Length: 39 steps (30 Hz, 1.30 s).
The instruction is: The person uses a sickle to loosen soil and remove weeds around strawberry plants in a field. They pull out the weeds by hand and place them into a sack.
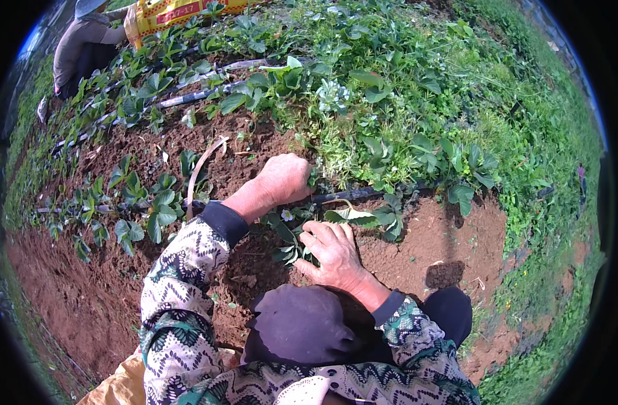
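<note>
My left hand (282, 179) is closed in a fist just above a dark drip irrigation hose (352, 194), at the edge of the green weeds (339, 152). Whether it grips anything is hidden by its back. Nearer to me, my right hand (333, 253) lies with bent, spread fingers at the leaves of a strawberry plant (287, 253). Its fingertips touch the leaves; a firm hold on them cannot be made out. A white strawberry flower (286, 215) shows between the two hands. Right of it, a broad strawberry leaf (353, 217) leans over the soil.
A curved pale strip (199, 169) stands in the reddish soil left of my left hand. Strawberry plants (162, 212) line the hose. A crouching person (81, 48) is at the upper left, beside a yellow printed sack (159, 20). A tan sack (119, 382) lies at lower left.
</note>
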Available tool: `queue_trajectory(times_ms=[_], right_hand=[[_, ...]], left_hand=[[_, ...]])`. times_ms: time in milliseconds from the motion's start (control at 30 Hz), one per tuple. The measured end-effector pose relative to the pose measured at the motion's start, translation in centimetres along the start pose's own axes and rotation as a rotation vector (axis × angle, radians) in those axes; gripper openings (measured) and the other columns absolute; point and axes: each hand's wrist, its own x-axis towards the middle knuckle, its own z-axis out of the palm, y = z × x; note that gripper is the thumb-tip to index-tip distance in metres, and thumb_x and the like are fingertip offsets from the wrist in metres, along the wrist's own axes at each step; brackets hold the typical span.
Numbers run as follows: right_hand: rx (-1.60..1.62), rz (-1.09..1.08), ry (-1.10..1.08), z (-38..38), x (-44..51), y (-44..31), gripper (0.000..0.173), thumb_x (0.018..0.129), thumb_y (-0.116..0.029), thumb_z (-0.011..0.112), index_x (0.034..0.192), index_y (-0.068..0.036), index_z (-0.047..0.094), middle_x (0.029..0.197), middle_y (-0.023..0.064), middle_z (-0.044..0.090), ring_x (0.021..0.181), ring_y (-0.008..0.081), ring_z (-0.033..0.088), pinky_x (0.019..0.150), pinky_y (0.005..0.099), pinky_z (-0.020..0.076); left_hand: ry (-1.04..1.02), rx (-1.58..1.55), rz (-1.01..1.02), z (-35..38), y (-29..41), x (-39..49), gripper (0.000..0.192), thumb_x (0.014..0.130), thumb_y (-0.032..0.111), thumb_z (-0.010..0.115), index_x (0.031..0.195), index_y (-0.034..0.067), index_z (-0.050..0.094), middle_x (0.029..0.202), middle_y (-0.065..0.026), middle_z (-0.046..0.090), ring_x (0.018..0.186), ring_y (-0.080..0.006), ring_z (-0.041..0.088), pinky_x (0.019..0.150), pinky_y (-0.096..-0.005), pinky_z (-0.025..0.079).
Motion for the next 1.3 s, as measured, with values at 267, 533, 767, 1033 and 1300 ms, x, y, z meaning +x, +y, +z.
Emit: queue_trajectory(times_ms=[267,533,767,1033,1300], right_hand=[[-0.001,-0.015,0.035,-0.1,0.7,-0.2,0.046,0.074,-0.037,0.072,0.108,-0.007,0.061,0.118,0.0089,0.057,0.107,0.0292,0.052,0.098,0.0477,0.0326],[-0.026,-0.013,0.002,-0.2,0.6,-0.2,0.045,0.072,-0.033,0.073,0.106,-0.006,0.062,0.117,0.0111,0.056,0.106,0.0299,0.052,0.098,0.0485,0.0334],[-0.013,-0.008,0.004,-0.2,0.7,-0.4,0.043,0.073,-0.032,0.072,0.104,-0.005,0.062,0.116,0.0117,0.056,0.107,0.0309,0.051,0.099,0.0486,0.0327],[-0.028,-0.024,0.014,-0.2,0.6,-0.2,0.044,0.070,-0.033,0.073,0.103,-0.006,0.063,0.113,0.0110,0.056,0.105,0.0313,0.052,0.096,0.0488,0.0345],[0.002,-0.021,0.038,-0.3,0.8,-0.5,0.043,0.070,-0.032,0.075,0.102,-0.005,0.064,0.113,0.0092,0.058,0.102,0.0292,0.054,0.094,0.0459,0.0351]], left_hand=[[0.196,-0.054,-0.178,-4.5,-5.8,-3.6,0.038,0.073,0.018,0.068,0.108,0.003,0.065,0.088,-0.0252,0.067,0.085,-0.0391,0.066,0.077,-0.0475,0.053],[-0.011,0.113,-0.170,-0.8,1.0,6.9,0.067,0.070,0.013,0.073,0.132,0.010,0.047,0.118,-0.0186,0.049,0.096,-0.0366,0.064,0.076,-0.0452,0.055],[0.247,-0.086,0.166,2.6,0.4,5.6,0.039,0.073,0.034,0.067,0.105,0.012,0.058,0.097,-0.0149,0.064,0.080,-0.0373,0.065,0.066,-0.0481,0.051],[0.200,-0.262,0.090,1.8,2.2,4.9,0.028,0.070,0.029,0.068,0.082,0.006,0.058,0.073,-0.0189,0.065,0.075,-0.0401,0.065,0.067,-0.0496,0.052],[0.245,0.058,-0.212,-1.3,-1.7,2.1,0.038,0.076,0.012,0.056,0.114,0.008,0.059,0.076,-0.0184,0.067,0.074,-0.0359,0.068,0.062,-0.0468,0.054]])
